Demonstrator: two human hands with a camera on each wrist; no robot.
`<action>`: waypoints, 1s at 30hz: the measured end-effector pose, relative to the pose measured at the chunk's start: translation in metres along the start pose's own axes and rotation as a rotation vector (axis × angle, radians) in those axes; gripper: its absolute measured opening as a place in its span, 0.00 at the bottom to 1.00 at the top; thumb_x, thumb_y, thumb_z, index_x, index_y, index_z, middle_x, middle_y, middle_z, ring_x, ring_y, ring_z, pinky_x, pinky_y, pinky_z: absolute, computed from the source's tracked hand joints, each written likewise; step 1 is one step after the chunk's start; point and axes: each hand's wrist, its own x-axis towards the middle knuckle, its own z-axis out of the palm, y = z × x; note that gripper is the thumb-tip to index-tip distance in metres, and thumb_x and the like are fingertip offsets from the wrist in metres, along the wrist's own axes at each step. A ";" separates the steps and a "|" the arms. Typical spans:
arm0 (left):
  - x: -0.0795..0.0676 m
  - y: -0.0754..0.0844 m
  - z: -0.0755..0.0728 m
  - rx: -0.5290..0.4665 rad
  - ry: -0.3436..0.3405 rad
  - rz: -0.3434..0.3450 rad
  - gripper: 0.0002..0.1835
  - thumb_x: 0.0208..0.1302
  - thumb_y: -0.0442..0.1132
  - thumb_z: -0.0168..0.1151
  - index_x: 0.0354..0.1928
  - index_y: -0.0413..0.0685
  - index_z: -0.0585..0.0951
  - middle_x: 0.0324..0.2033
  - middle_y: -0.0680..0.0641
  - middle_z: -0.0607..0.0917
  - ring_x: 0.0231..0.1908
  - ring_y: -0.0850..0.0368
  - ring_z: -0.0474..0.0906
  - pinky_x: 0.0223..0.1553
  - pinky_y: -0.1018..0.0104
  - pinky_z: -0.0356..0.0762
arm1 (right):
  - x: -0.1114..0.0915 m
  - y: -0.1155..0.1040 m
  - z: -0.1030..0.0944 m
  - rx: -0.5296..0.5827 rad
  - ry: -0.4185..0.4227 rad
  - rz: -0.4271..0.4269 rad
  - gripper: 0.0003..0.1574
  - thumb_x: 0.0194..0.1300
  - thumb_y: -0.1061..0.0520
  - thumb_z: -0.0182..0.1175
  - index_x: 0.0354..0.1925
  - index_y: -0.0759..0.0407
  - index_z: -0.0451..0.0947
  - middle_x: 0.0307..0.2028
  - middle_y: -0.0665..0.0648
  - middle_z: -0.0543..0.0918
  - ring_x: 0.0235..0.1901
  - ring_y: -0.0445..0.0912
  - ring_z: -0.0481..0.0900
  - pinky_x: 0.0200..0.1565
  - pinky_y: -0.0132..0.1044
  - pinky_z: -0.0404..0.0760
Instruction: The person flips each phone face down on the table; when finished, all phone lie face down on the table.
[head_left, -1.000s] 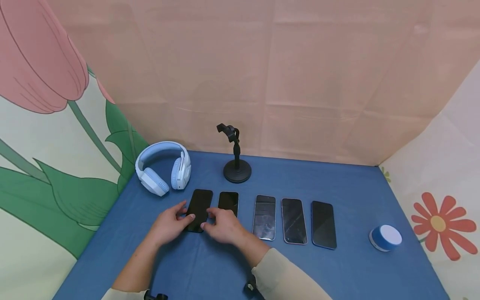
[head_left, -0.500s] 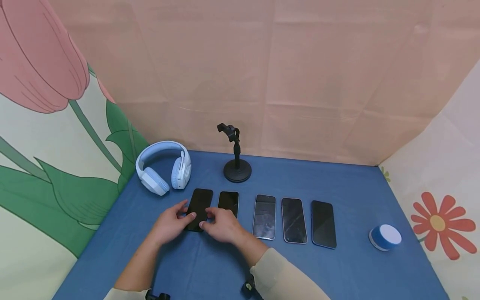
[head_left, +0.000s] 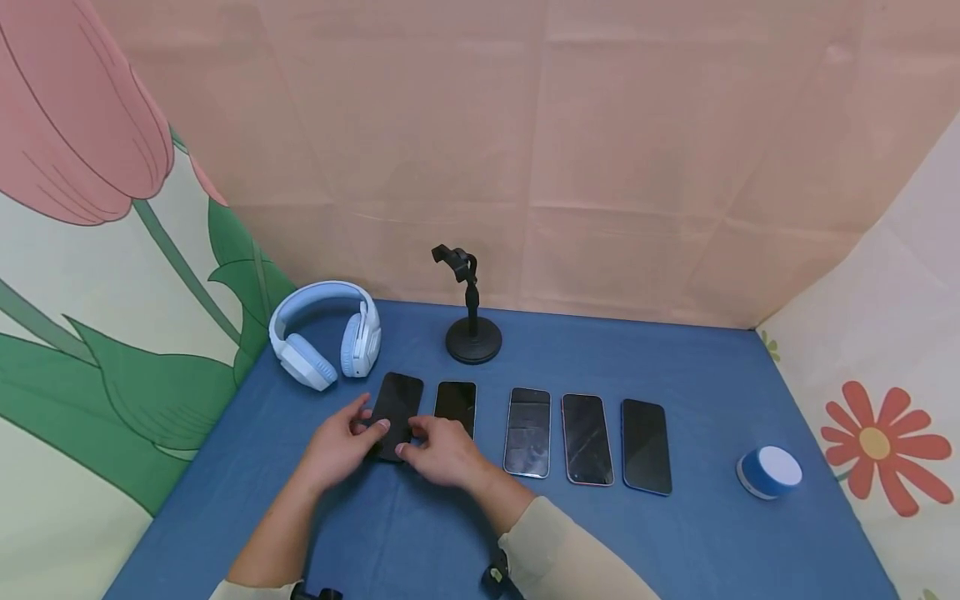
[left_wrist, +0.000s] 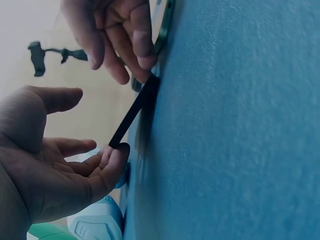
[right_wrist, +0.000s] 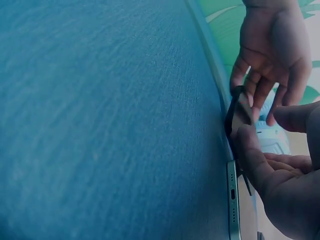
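Observation:
A black smartphone (head_left: 395, 410), leftmost in the row, lies between my hands, tilted with its left edge raised off the cloth. My left hand (head_left: 339, 445) holds that raised edge on curled fingertips; in the left wrist view its thumb (left_wrist: 62, 99) stands apart from the phone. My right hand (head_left: 444, 450) holds the opposite, lower edge with its fingertips, seen also on the dark phone (right_wrist: 232, 115) in the right wrist view. A second smartphone (head_left: 456, 402) sits just right of it, its lower part hidden by my right hand.
Three more smartphones, one silvery (head_left: 527, 433), one dark (head_left: 587, 440) and one black (head_left: 647, 447), lie to the right. Light blue headphones (head_left: 327, 333) and a black stand (head_left: 473, 337) stand behind. A blue, white-topped round container (head_left: 770, 472) is at far right on the blue cloth (head_left: 705, 542).
The leftmost smartphone's left edge has risen slightly, tilting it. Both hands have hardly shifted, and the other objects stay where they were.

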 end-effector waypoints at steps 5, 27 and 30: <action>-0.002 0.006 -0.002 -0.014 0.014 0.009 0.40 0.75 0.52 0.62 0.79 0.38 0.61 0.64 0.33 0.78 0.57 0.42 0.78 0.55 0.46 0.81 | 0.001 0.000 0.000 0.010 0.002 -0.004 0.34 0.73 0.44 0.64 0.68 0.60 0.76 0.58 0.56 0.86 0.49 0.44 0.87 0.51 0.41 0.85; -0.009 0.026 -0.005 -0.134 -0.012 0.096 0.38 0.76 0.49 0.62 0.80 0.44 0.61 0.62 0.41 0.82 0.59 0.45 0.80 0.48 0.60 0.83 | 0.005 0.001 -0.007 0.133 -0.008 -0.053 0.31 0.74 0.43 0.61 0.68 0.56 0.77 0.60 0.54 0.85 0.54 0.45 0.85 0.52 0.38 0.84; -0.009 0.028 -0.003 -0.151 -0.019 0.097 0.38 0.76 0.49 0.62 0.80 0.45 0.61 0.62 0.42 0.82 0.59 0.46 0.79 0.49 0.60 0.84 | 0.006 0.000 -0.009 0.144 0.001 -0.066 0.30 0.74 0.44 0.61 0.67 0.56 0.79 0.58 0.54 0.86 0.49 0.42 0.85 0.48 0.36 0.84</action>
